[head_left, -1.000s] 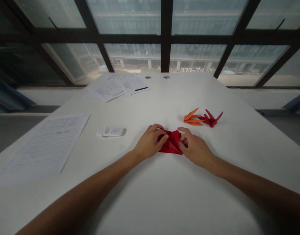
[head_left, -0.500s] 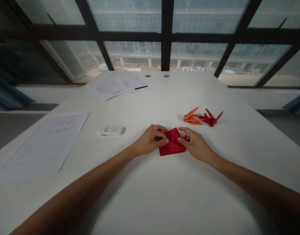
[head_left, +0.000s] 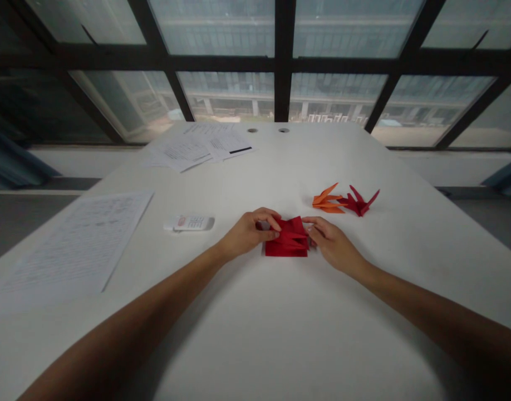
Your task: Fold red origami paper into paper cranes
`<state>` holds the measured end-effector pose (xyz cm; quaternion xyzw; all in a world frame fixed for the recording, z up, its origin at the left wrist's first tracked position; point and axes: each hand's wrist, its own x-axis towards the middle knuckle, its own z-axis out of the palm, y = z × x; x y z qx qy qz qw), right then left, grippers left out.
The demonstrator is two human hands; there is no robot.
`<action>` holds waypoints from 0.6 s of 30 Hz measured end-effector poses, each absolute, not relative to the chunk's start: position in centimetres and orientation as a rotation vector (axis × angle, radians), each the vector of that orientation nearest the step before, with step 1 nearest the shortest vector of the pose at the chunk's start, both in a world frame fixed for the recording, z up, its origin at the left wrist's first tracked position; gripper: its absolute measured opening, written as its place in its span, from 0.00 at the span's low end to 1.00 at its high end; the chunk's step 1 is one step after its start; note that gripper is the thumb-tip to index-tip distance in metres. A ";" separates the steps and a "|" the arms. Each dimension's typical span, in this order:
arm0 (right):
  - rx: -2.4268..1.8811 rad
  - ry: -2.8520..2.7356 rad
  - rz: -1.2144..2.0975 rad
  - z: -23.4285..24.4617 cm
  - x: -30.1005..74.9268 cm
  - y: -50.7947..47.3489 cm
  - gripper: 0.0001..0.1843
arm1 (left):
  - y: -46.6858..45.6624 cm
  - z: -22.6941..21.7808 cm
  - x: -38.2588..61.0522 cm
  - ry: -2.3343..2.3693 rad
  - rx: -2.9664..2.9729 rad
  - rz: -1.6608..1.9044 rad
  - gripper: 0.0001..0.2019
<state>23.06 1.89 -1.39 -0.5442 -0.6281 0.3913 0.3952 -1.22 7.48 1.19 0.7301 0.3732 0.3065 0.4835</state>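
Note:
A partly folded sheet of red origami paper lies at the middle of the white table, its upper layers creased and lifted. My left hand pinches its left side between thumb and fingers. My right hand is at the paper's right edge, fingers curled, with thumb and fingertips against the paper's side. Just beyond the right hand sit two folded paper cranes, an orange one and a dark red one, touching or nearly so.
Left of my hands lies a white glue-like bottle with printing on it. A printed sheet covers the table's left side, and several more papers lie at the far left. Two cable holes are near the window edge of the table.
The red paper has shifted slightly left and turned so its near edge is level. Its folds stand more open. My left hand moved left with it; my right thumb came off its top.

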 end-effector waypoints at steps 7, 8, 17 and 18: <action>-1.356 -1.570 1.065 -1.1 22.8 1.4 0.24 | 7.5 0.9 -1.0 0.972 1.594 0.859 0.04; -1.360 -1.563 1.066 -1.1 22.8 1.4 0.25 | 7.4 1.0 -0.9 0.974 1.594 0.857 0.03; -1.334 -1.687 0.869 -1.6 22.8 0.9 0.19 | 6.8 1.6 -0.4 1.074 1.778 0.781 0.09; -1.320 -1.723 0.832 -1.6 22.8 0.8 0.17 | 6.8 1.6 -0.4 1.096 1.811 0.779 0.09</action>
